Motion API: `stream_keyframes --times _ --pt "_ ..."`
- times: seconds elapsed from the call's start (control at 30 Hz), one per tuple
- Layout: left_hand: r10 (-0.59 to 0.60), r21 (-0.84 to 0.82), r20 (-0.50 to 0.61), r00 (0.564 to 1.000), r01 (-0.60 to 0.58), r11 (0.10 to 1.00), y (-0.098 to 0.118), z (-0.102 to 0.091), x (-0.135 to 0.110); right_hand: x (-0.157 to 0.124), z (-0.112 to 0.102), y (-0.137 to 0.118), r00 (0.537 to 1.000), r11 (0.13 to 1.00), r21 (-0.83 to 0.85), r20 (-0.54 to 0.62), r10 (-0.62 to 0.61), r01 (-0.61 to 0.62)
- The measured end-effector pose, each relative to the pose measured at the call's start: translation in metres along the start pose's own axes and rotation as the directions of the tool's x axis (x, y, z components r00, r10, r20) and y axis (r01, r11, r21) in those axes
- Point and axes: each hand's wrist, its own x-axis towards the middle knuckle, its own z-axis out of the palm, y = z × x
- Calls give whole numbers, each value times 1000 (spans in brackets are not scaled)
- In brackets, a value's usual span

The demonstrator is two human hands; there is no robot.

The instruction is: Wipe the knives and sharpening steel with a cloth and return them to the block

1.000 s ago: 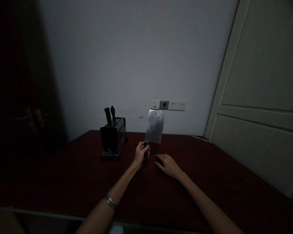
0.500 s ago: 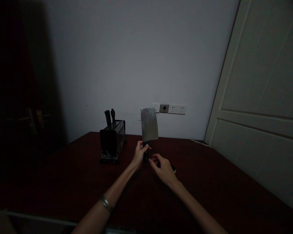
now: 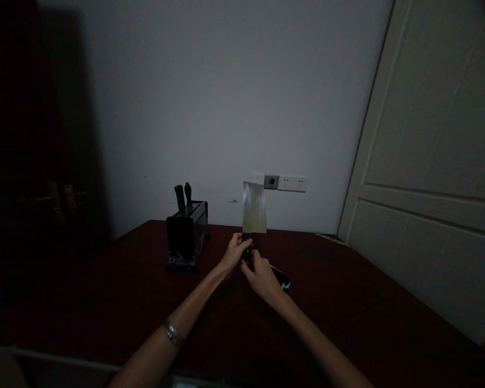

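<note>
A cleaver (image 3: 254, 209) stands upright in front of me, its broad metal blade above and its black handle below. My left hand (image 3: 233, 252) is closed around the upper handle, thumb across it just under the blade. Lower down, my right hand (image 3: 262, 274) grips the bottom of the same handle with thumb and fingers. Partly behind the right hand lies a dark object with a white edge (image 3: 282, 278) on the table; its kind is hard to make out. Left of the hands stands a black knife block (image 3: 180, 237) with two black handles sticking out of the top.
The dark red table (image 3: 339, 307) reaches back to a pale wall with sockets (image 3: 292, 184). A thin flat strip (image 3: 332, 239) lies at the table's far right edge. On the right is a pale panelled door (image 3: 424, 161); the left side is very dark.
My right hand has closed on the lower handle. The cleaver has shifted slightly right and its blade has turned, looking narrower and brighter. The dark object beside the right hand shows more.
</note>
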Motion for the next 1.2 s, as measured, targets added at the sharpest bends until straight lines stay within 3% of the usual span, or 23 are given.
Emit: stream_keyframes --times 0.1,0.23,0.3,0.37,0.43,0.47,0.57,0.83,0.93,1.07,1.13,1.2 --pt "2 54 113 994 -9 998 6 -8 5 1 -7 -3 999 992 122 -23 44 -41" --pt "49 231 258 965 -111 967 18 -18 14 2 -18 -11 978 890 406 109 178 -207" --pt "101 380 261 960 -198 904 27 -22 17 2 -23 -17 967 827 501 155 204 -255" --pt "241 530 239 941 -334 780 40 -26 16 2 -28 -22 958 776 563 184 220 -286" --pt "394 608 308 866 -497 618 55 -28 10 3 -35 -28 949 730 606 213 234 -316" --pt "428 606 399 811 -583 541 64 -28 7 4 -39 -31 945 711 622 226 238 -328" --pt "399 557 643 654 -756 343 85 -24 -5 6 -52 -40 936 665 659 263 234 -351" --pt "320 522 786 528 -845 114 102 -17 -12 1 -66 -70 904 615 666 359 232 -422" --pt "345 476 829 440 -879 -22 104 -23 -11 -2 -66 -80 899 605 671 386 209 -428" --pt "339 373 900 274 -886 -275 105 -31 -9 -3 -65 -88 889 574 689 423 177 -442" --pt "346 357 908 235 -868 -345 107 -32 -9 -1 -65 -91 883 556 697 438 170 -453" --pt "356 365 905 232 -853 -373 111 -32 -9 2 -67 -94 878 554 697 453 152 -456"
